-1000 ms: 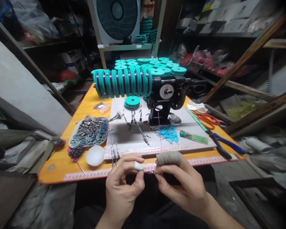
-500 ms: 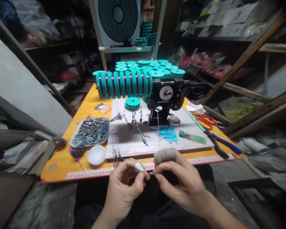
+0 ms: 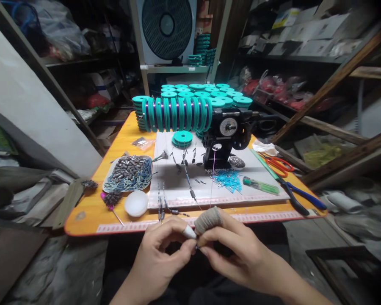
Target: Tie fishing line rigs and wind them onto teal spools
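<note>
My left hand [image 3: 165, 256], a white cover on its index finger, pinches a small dark metal piece [image 3: 197, 247] that fingertips mostly hide. My right hand [image 3: 241, 254] meets it fingertip to fingertip, closed on the same piece; a grey cloth sleeve [image 3: 209, 218] wraps its index finger. A thin line [image 3: 213, 169] runs from the black winding machine [image 3: 219, 144] down toward my right hand. Just beyond the fingers, dark sinker rigs [image 3: 192, 194] on line lie over the white board [image 3: 178, 178]. Teal foam spools [image 3: 178, 114] sit in a row on the winder's shaft.
Left, a tray [image 3: 105, 186] carries grey sinkers and blue-green tubes, near a white bowl [image 3: 136, 203]. Right, blue sticks [image 3: 228, 180], a green-handled tool [image 3: 260, 185], pliers [image 3: 300, 197] and orange scissors [image 3: 277, 165] lie. More teal spools [image 3: 203, 94] stand behind; a fan [image 3: 167, 25] is beyond.
My hands have come closer together, and the fingertips now cover most of the small dark piece that showed between them. The whole view has shifted slightly.
</note>
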Action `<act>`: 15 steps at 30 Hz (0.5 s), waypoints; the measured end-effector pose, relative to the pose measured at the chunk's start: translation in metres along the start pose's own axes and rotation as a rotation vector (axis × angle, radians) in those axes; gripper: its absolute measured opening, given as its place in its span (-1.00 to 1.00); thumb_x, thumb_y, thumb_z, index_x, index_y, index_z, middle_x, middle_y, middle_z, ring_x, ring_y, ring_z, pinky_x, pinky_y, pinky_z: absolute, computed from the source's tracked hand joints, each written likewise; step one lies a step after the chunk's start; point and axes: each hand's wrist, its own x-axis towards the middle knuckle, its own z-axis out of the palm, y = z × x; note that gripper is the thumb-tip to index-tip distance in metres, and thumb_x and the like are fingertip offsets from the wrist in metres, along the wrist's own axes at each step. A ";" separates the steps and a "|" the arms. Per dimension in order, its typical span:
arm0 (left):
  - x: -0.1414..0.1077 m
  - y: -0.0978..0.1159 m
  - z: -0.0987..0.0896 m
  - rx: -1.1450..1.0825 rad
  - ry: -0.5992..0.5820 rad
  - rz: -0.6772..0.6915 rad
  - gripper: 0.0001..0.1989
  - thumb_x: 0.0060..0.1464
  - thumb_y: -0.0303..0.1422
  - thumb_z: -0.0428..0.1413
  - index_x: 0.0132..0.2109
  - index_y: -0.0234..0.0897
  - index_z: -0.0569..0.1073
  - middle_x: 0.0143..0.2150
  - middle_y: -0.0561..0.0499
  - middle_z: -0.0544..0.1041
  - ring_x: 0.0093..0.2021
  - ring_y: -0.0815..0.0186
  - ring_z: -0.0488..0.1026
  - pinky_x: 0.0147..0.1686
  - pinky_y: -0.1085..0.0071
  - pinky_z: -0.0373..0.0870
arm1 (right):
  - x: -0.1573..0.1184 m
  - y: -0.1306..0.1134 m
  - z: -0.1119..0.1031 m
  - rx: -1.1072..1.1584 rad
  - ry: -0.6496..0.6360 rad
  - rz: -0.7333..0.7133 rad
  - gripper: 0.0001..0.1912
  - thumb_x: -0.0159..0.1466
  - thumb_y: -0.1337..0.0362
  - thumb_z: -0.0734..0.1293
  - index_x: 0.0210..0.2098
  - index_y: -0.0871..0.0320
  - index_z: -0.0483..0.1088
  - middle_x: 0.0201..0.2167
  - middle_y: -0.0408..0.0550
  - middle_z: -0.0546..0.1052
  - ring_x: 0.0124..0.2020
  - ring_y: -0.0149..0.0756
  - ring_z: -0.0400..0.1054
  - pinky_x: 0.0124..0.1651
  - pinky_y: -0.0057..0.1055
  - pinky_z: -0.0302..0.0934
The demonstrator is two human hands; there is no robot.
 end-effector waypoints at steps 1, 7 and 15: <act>0.000 0.001 -0.001 -0.023 -0.002 -0.016 -0.89 0.08 -0.51 0.16 -0.26 -0.21 0.52 -0.32 0.02 0.49 -0.37 0.37 0.48 -0.34 0.47 0.48 | 0.000 -0.001 0.001 0.005 0.001 0.003 -0.82 0.22 0.54 0.26 -0.23 0.19 0.37 -0.31 -0.03 0.38 -0.27 -0.34 0.32 -0.26 -0.44 0.30; 0.000 0.004 0.005 -0.125 0.103 -0.055 -0.90 0.07 -0.50 0.18 -0.29 -0.19 0.54 -0.37 0.08 0.51 -0.42 0.44 0.46 -0.39 0.55 0.46 | 0.001 -0.001 0.004 0.026 0.005 0.032 -0.81 0.21 0.55 0.25 -0.23 0.19 0.36 -0.29 -0.03 0.38 -0.26 -0.36 0.31 -0.24 -0.45 0.29; 0.002 0.004 0.006 -0.109 0.286 -0.003 -0.90 0.06 -0.52 0.19 -0.33 -0.22 0.48 -0.46 0.15 0.46 -0.49 0.49 0.42 -0.44 0.61 0.43 | -0.003 0.000 0.008 0.042 -0.005 0.047 -0.81 0.24 0.52 0.25 -0.20 0.17 0.33 -0.27 -0.03 0.35 -0.26 -0.35 0.28 -0.25 -0.44 0.28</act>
